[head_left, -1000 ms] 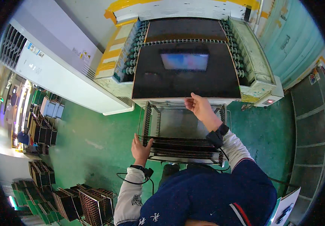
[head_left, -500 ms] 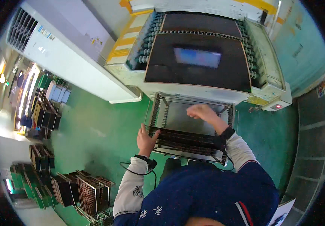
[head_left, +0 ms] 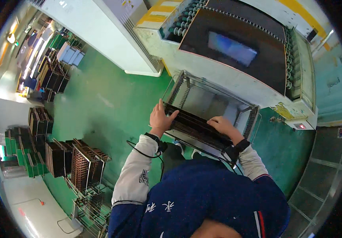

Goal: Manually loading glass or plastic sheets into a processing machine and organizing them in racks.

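Several thin dark panels (head_left: 193,123) stand on edge, packed together in the near part of a metal slotted rack (head_left: 254,125). My left hand (head_left: 162,119) lies at their left end, fingers spread and thumb apart, touching the panels without wrapping round them. My right hand (head_left: 223,127) is over their top edge towards the right, fingers bent and close together on one dark panel. The undersides of those fingers are hidden. Dark bands with cables circle both wrists. The far part of the rack shows its bare pale base.
Beyond the rack is a roller conveyor machine (head_left: 171,55) carrying large dark boards (head_left: 238,47). A tall white cabinet (head_left: 111,35) stands at its left. More loaded racks (head_left: 85,164) stand on the green floor (head_left: 99,95) to the left. A grey framed panel (head_left: 321,166) lines the right.
My right hand has come down from above the rack's far part onto the dark panels. My left hand stays at their left end. The view has turned and shifted.
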The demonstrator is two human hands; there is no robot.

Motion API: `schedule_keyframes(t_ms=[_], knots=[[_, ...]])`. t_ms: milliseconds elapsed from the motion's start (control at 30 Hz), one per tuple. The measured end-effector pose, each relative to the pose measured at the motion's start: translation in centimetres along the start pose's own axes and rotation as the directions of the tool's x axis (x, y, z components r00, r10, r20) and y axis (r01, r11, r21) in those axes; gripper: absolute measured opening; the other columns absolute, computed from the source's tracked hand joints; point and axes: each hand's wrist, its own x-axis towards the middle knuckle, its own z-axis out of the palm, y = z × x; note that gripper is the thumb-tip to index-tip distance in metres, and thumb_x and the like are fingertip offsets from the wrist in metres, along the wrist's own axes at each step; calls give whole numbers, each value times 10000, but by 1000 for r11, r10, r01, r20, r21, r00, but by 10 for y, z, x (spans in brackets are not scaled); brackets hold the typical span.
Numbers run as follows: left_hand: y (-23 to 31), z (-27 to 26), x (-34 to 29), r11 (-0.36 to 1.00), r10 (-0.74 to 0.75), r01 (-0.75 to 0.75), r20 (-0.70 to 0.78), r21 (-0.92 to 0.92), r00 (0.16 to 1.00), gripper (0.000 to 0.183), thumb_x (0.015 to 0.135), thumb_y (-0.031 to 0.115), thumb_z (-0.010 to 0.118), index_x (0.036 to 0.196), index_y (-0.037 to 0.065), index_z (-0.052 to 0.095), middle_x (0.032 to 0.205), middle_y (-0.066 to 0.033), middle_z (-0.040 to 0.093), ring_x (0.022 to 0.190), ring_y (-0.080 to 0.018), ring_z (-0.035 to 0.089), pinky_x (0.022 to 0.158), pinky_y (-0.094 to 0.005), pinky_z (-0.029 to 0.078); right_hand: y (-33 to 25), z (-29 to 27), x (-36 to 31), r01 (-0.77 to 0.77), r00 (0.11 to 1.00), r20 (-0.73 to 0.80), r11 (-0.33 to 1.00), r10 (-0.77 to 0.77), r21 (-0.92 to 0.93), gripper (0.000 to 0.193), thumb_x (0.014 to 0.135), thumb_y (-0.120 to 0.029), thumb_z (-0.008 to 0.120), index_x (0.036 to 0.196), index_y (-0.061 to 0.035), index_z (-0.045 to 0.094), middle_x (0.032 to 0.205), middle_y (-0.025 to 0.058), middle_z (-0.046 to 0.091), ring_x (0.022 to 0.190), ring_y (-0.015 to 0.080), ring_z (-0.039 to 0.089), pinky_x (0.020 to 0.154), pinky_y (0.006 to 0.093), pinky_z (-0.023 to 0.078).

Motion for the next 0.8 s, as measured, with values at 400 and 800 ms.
schedule_keyframes(t_ms=[400,800], knots=[[-7,-7,-2,988,13,-12,6,-152,1000,1035,789,613,740,1474,-59,354,1307,-257,576,1201,-402,569,1003,-463,477,-13,10,-5,68,981,-173,994,-83,-91,345,957,-364,569,1025,-81,753,1066,164,718,1004,359,671,860,432,519],[-30,7,-24,947,281,-307,-212,-98,936,814,788,499,747,1408,32,501,1487,-202,429,1414,-398,357,1173,-532,272,0,5,7,78,980,-161,970,-118,-232,356,976,-330,585,1039,-10,729,985,183,729,930,338,701,815,381,514]])
